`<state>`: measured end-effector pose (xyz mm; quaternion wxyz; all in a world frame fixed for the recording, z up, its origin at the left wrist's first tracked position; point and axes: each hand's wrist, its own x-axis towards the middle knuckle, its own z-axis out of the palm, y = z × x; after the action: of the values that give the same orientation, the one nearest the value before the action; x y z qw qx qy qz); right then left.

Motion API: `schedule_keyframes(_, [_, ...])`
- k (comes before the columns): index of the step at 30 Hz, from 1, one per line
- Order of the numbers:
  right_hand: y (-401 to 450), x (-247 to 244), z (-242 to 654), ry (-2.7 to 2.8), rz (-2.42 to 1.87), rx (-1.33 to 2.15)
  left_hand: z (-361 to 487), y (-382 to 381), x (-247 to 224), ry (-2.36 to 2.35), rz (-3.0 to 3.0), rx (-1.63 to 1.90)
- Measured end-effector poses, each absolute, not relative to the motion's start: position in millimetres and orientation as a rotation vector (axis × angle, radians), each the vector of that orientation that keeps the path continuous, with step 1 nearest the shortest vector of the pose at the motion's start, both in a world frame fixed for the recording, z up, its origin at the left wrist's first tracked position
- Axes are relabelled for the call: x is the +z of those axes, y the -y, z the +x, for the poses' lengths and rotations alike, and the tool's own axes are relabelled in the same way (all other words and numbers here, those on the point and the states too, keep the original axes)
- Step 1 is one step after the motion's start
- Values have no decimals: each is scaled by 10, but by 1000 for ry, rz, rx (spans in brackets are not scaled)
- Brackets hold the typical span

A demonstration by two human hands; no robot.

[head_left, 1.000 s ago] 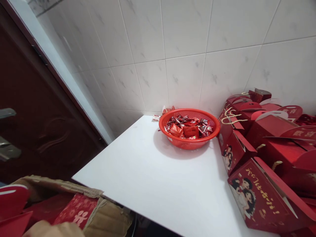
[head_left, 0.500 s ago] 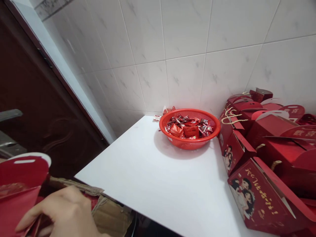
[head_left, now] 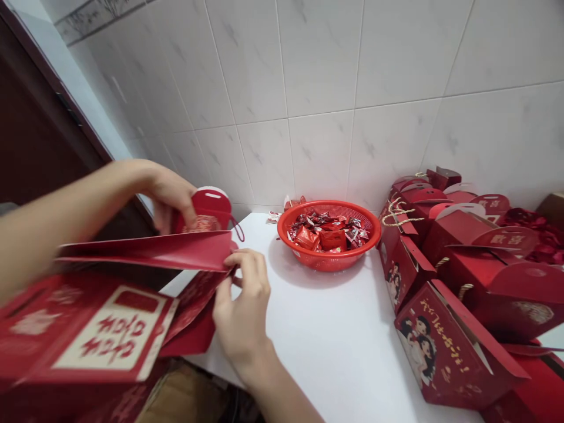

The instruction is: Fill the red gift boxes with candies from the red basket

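An unfolded red gift box (head_left: 198,320) with a cream double-happiness panel and a rounded handle flap spans the lower left, over the table's left edge. It is tilted, its flaps standing apart. My left hand (head_left: 171,197) reaches over its top from the left, with curled fingers gripping the carton by the rounded flap; some fingertips are hidden. My right hand (head_left: 244,299) pinches the box's right edge between thumb and fingers. A dark red cord loop (head_left: 238,229) hangs beside the flap.
On the white table (head_left: 317,341) stands a red plastic basket (head_left: 328,262) of wrapped sweets. Several red gift boxes (head_left: 453,346) crowd the right side. Small packets (head_left: 273,217) lie by the tiled wall (head_left: 317,147). A brown cardboard carton (head_left: 185,393) is below the table's near edge.
The red box has come from the lower left further into view, up and right to the table edge. Both hands are now on it; earlier only one hand showed. The view has shifted slightly.
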<state>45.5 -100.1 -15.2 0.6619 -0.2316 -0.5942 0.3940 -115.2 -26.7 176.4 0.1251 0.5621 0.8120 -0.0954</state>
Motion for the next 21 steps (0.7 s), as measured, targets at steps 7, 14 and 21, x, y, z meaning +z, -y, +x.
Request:
schedule_keyframes(7, [589,-449,570,1523,-795,868,-1018,-307,1247,-2044,1451,-190])
schedule_keyframes(14, [620,-467,658,1654,-908,844,-1148,-511,1076,-1943,1443,-259])
schedule_keyframes(21, [681,-418,750,1625,-946,801,-1092,-370,1458,-1935,1490,-256])
